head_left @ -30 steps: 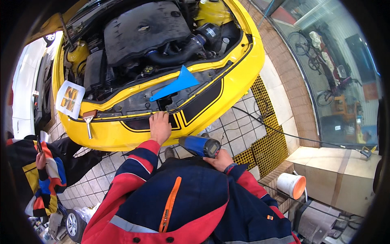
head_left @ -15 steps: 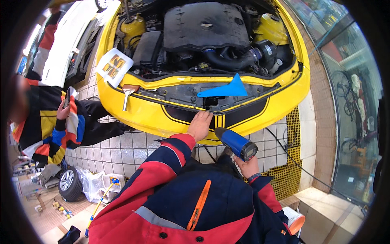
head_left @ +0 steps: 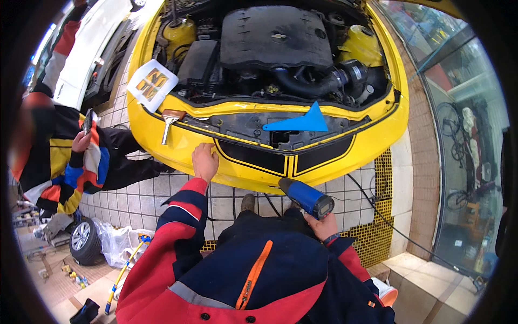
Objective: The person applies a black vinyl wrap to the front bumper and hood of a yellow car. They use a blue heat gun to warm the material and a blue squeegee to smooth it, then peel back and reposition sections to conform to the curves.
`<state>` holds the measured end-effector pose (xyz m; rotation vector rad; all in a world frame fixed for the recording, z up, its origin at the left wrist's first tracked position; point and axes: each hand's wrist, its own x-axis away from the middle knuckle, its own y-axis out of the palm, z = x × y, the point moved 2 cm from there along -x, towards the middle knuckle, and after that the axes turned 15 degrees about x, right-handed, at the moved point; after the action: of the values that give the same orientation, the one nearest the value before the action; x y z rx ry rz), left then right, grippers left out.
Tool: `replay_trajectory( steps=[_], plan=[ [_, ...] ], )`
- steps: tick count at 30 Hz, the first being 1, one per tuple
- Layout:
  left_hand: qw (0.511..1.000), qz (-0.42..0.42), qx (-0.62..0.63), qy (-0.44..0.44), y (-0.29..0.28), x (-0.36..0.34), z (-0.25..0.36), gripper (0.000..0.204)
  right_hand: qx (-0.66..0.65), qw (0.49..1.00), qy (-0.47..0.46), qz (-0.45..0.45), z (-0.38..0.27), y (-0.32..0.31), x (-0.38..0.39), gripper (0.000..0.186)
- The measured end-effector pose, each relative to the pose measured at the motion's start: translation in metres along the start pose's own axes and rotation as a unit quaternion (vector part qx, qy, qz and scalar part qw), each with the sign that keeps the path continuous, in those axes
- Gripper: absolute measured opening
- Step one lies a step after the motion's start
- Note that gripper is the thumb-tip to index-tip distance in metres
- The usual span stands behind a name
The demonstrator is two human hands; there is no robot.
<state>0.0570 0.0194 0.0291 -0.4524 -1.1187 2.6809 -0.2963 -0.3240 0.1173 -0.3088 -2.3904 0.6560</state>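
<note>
A blue heat gun (head_left: pixel 307 197) is in my right hand (head_left: pixel 324 225), gripped by its handle. Its dark nozzle points at the lower middle of the yellow car's front bumper (head_left: pixel 183 148). My left hand (head_left: pixel 205 162) rests on the left part of that bumper, apparently holding nothing, its fingers extended and slightly bent. Beside it begins a black decal (head_left: pixel 253 157) with thin yellow outlines. A matching black decal (head_left: pixel 324 155) sits right of the centre stripes. Above them, a blue plastic squeegee (head_left: pixel 302 121) lies on the black panel behind the bumper edge.
A flat brush (head_left: pixel 170 121) and a white sheet with gold shapes (head_left: pixel 154 86) lie on the car's left front. The engine bay (head_left: pixel 278 38) is exposed. At left a person (head_left: pixel 65 146) holds a phone. A cable (head_left: pixel 377 202) crosses the tiled floor; glass panels stand right.
My left hand has slid left along the bumper, from beside the centre stripes to the left of the decal. The heat gun has shifted slightly left and down.
</note>
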Motion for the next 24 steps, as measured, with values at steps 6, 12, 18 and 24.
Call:
replay_trajectory(
  steps=[6, 12, 18, 24],
  plan=[
    [0.975, -0.068, 0.122, 0.17, 0.079, -0.078, 0.099, 0.014, 0.004, 0.996, -0.081, 0.049, -0.021, -0.003, 0.012, 0.038],
    [0.954, -0.24, -0.019, 0.181, 0.158, -0.119, 0.178, 0.052, 0.026, 0.996, -0.004, 0.084, 0.001, -0.013, 0.04, 0.036],
    [0.949, -0.243, -0.064, 0.191, 0.207, -0.142, 0.196, 0.039, -0.01, 0.986, 0.004, 0.169, 0.019, -0.007, 0.065, 0.038],
    [0.956, -0.255, 0.057, 0.13, 0.194, -0.15, 0.203, 0.029, -0.004, 0.987, -0.009, 0.16, 0.014, -0.005, 0.067, 0.035]
  ],
)
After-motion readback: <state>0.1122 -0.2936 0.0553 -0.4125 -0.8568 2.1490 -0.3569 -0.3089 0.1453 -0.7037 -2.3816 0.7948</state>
